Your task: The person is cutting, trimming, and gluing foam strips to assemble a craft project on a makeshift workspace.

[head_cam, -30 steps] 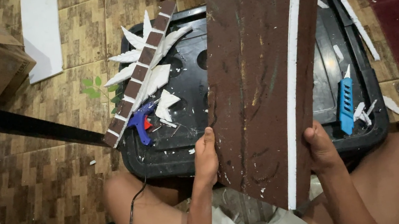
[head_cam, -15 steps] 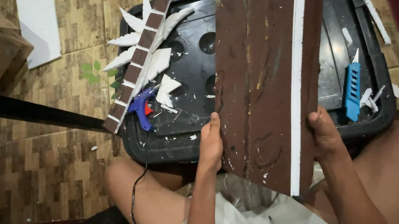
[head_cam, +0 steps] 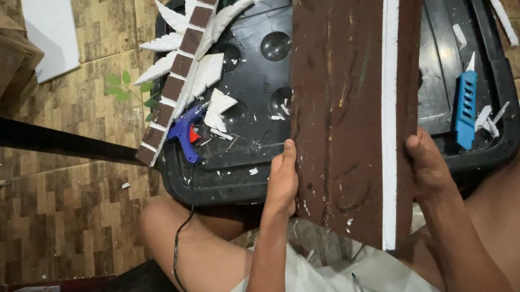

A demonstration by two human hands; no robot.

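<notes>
Both hands, the left hand point(head_cam: 282, 178) and right hand point(head_cam: 428, 165), grasp the near edges of a brown board point(head_cam: 348, 91) tilted over the black tray point(head_cam: 251, 85), apparently inspecting it; turning it needs a firm two-sided grip.

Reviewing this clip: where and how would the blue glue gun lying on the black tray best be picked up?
Probably by its handle. The blue glue gun lies flat at the left edge of the black tray, handle pointing toward the person, nozzle end against the white foam pieces. Come from above and from the near side, closing around the handle, clear of the cord trailing off the tray.
</notes>
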